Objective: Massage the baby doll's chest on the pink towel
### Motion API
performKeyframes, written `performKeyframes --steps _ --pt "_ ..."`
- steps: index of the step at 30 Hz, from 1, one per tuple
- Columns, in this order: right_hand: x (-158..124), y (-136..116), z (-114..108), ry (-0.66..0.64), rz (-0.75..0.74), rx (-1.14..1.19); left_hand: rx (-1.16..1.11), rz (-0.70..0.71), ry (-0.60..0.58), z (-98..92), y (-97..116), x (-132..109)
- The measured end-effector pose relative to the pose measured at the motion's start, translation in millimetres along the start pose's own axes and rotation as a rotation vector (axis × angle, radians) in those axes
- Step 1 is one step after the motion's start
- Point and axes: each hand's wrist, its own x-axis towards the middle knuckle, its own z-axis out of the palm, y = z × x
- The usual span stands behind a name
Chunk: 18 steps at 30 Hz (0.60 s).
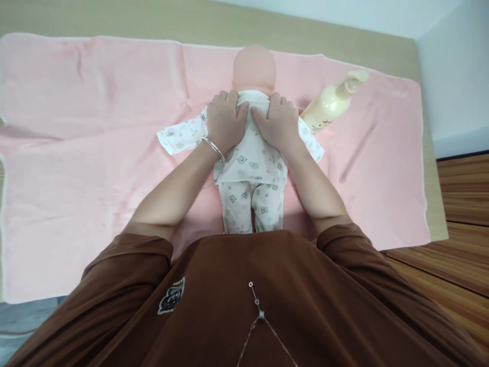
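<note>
A bald baby doll [254, 66] in a white patterned top [254, 148] and trousers [240, 206] lies face down, its head pointing away from me. My left hand [226, 118], a bracelet at its wrist, holds the doll's left-side shoulder in view, its fingers bent over the top. On the other shoulder is my right hand [279, 121], wrapped over it the same way. Both thumbs lie on the upper back, pointing toward each other with a small gap between them. The doll's face and my fingertips are hidden. Its sleeves spread out to both sides.
A pink cloth [95, 153] with wrinkles lies under the doll on a light tabletop [153, 23]. A cream pump bottle [330, 104] lies tilted on the cloth, close beyond my right hand. Brown wooden boards [466, 188] show at the right, beside a pale wall.
</note>
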Motion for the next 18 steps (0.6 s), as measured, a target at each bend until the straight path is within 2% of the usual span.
performKeyframes --steps 18 --pt "0.8 1.0 -2.4 -0.022 -0.021 -0.016 -0.167 0.064 0.002 -1.4 -13.2 6.4"
